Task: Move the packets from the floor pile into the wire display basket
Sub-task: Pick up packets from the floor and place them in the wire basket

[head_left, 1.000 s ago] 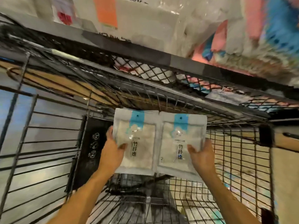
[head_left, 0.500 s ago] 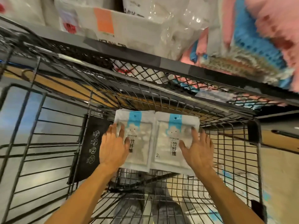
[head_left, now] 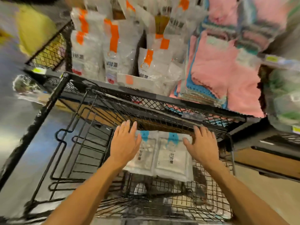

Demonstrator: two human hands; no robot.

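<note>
Where they lie: two packets [head_left: 159, 155] side by side, flat against the far wall of the basket [head_left: 178, 203], their blue tabs up under the shelf edge [head_left: 162, 101].
Left hand [head_left: 124, 144]: fingers straight and slightly apart, palm over the left packet's left edge; touching or just above, cannot tell.
Right hand [head_left: 202, 146]: fingers straight and spread, over the right packet's right edge, fingertips at the mesh lip.
Room: open wire floor lies below the packets; basket side walls stand close outside both wrists.
Above: orange-tagged bags [head_left: 112, 51] and pink cloths [head_left: 222, 65] fill the shelf.
</note>
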